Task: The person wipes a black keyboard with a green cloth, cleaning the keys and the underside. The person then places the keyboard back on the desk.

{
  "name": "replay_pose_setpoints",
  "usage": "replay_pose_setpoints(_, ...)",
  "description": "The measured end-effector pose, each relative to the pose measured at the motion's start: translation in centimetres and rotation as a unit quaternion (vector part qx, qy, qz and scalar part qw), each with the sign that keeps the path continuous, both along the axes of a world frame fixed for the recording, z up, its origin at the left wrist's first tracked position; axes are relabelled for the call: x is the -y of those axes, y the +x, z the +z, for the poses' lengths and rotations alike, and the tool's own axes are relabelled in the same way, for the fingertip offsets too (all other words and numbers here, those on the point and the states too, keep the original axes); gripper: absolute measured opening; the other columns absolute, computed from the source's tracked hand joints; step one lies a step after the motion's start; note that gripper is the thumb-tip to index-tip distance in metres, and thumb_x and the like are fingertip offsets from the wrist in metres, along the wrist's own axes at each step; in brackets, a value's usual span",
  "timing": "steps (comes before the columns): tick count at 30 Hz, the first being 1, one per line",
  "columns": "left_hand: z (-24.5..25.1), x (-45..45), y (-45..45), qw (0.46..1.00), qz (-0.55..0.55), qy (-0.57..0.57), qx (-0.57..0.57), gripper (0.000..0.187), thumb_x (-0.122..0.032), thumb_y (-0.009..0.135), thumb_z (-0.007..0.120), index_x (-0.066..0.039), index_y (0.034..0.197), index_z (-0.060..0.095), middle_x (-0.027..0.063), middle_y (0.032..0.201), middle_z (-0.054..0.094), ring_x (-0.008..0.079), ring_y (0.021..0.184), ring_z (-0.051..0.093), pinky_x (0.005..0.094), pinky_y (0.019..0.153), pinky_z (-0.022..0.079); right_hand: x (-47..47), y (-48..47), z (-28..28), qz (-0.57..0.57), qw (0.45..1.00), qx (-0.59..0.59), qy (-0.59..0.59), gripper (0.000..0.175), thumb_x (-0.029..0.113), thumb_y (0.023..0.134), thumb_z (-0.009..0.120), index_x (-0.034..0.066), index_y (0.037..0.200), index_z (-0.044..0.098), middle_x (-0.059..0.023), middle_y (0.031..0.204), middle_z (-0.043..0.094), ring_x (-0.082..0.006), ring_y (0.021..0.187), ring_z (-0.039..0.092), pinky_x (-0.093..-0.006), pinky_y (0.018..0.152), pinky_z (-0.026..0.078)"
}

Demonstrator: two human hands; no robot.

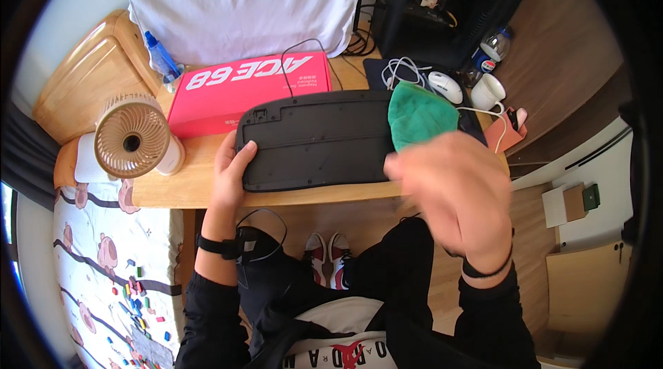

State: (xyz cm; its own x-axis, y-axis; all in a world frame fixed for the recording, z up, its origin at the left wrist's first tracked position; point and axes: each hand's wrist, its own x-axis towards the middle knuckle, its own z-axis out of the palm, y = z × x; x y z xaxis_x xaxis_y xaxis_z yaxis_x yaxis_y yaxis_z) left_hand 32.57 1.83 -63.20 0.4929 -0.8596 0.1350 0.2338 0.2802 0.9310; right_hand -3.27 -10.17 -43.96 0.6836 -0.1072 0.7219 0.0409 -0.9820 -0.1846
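A black keyboard [316, 141] lies underside up along the desk's front edge, screws and ribs showing, a thin cable leaving its far side. My left hand [234, 164] grips its left end, thumb on the underside and fingers around the edge. A green cloth [422, 112] covers the keyboard's right end. Blurred by motion, my right hand [456, 193] is closed at the cloth's near edge and appears to hold it. Its fingertips are hard to make out. A black strap with a small device [248, 247] and a wire is on my left wrist.
On the wooden desk [194, 182] are a red keyboard box [248, 92], a fan [132, 138], a blue spray bottle [161, 56], a white mouse [444, 88], a mug [487, 92] and a plastic bottle [487, 58]. A black computer case [440, 11] stands behind. Small coloured blocks [135, 307] lie on the bed.
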Motion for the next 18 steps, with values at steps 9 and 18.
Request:
replay_pose_setpoints(9,0.1,-0.1,0.0,1.000,-0.002,0.002,0.015,0.047,-0.016,0.118,0.071,0.007,0.158,0.063,0.0153,0.143,0.079,0.0201,0.127,0.076,0.0348,0.109,0.063,7.9,-1.3,-10.7,-0.284,0.949,-0.131,-0.031,0.076,0.053,0.109,0.080,0.0050,0.166,0.067,-0.0348,0.169,0.060,-0.0582,0.154,0.058,-0.0661,0.128,0.046)
replay_pose_setpoints(18,-0.2,-0.2,0.1,1.000,-0.004,0.009,0.023,0.051,-0.016,0.119,0.071,0.006,0.163,0.060,0.0157,0.147,0.077,0.0213,0.131,0.076,0.0369,0.113,0.062,4.2,5.8,-12.0,-0.228,0.961,-0.157,-0.002,0.097,0.073,0.100,0.081,0.0155,0.175,0.061,-0.0345,0.183,0.046,-0.0604,0.169,0.042,-0.0820,0.133,0.032)
